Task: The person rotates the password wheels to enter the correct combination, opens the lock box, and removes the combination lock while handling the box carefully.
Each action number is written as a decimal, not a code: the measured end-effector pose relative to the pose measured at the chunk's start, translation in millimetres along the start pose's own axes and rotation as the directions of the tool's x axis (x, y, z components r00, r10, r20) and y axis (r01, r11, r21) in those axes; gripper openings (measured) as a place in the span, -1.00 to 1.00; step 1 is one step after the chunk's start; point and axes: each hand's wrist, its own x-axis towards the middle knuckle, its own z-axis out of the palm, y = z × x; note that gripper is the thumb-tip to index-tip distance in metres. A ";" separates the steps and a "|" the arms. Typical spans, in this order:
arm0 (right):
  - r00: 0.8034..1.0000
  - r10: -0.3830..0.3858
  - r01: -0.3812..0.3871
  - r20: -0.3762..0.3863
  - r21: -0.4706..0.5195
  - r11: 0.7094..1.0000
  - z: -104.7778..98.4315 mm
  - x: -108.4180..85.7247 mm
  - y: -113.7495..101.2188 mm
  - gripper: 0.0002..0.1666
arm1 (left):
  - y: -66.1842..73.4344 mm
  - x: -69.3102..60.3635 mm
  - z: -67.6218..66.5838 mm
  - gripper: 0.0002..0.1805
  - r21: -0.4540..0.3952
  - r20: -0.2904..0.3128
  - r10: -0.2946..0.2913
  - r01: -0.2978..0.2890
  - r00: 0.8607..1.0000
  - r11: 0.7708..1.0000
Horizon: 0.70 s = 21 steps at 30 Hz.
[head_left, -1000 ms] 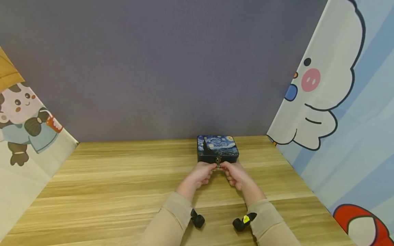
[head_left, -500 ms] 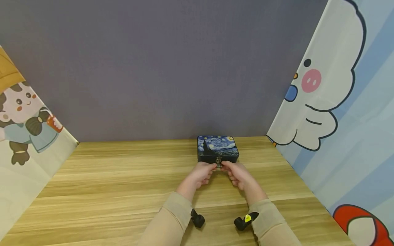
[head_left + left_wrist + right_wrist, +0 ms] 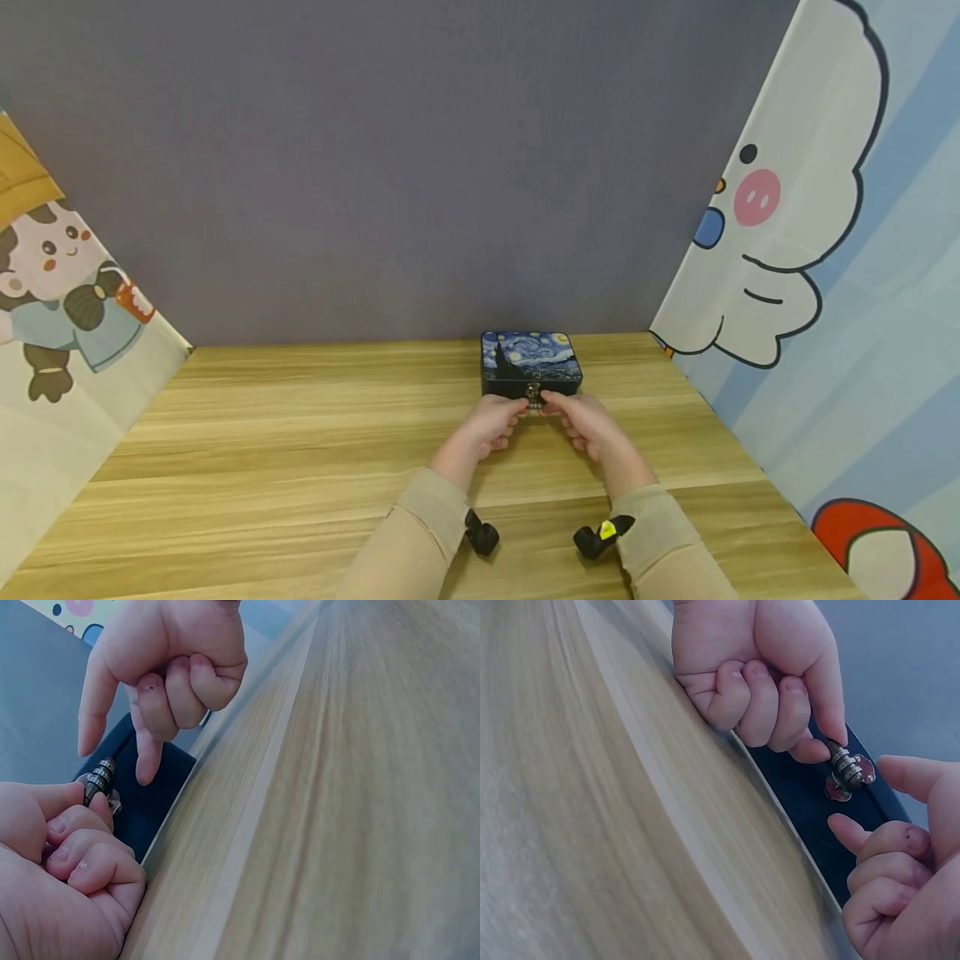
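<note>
A dark tin box (image 3: 531,358) with a swirling night-sky picture on its lid stands shut at the back of the table. At its front clasp (image 3: 838,789) hangs a small combination padlock (image 3: 847,766) with ringed number dials. Thumb and forefinger of my left hand (image 3: 492,421) pinch one end of the padlock, the other fingers curled in. My right hand (image 3: 588,425) is just right of the padlock, thumb and forefinger spread apart with a gap around the lock's free end. In the right wrist view nothing lies between the fingertips (image 3: 844,829) of that hand.
The wood-grain table (image 3: 300,450) spreads around both arms. A grey panel (image 3: 420,183) rises right behind the box. Cartoon-printed sheets hang on the left (image 3: 82,325) and right (image 3: 795,217). Each beige sleeve carries a small black wrist camera (image 3: 482,537).
My right hand has shifted slightly to the right, and its fingertips have come away from the padlock. The left hand keeps its pinch, and the box has not moved.
</note>
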 end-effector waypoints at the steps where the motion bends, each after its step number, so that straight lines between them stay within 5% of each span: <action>1: 1.000 -0.010 0.010 -0.006 -0.011 1.000 0.3 -0.2 -0.1 -0.35 | 0.1 0.2 -0.1 -0.57 0.000 0.000 0.001 -0.001 1.000 1.000; 9: 0.998 -0.062 0.061 -0.021 -0.047 0.997 3.7 0.4 0.5 -0.45 | 0.2 1.3 -0.3 -0.57 -0.010 0.008 0.000 0.000 1.000 1.000; 21: 0.997 -0.063 0.061 0.033 0.065 0.996 5.0 5.2 5.5 -0.55 | -1.1 1.3 0.9 -0.59 -0.002 -0.009 0.006 -0.006 1.000 1.000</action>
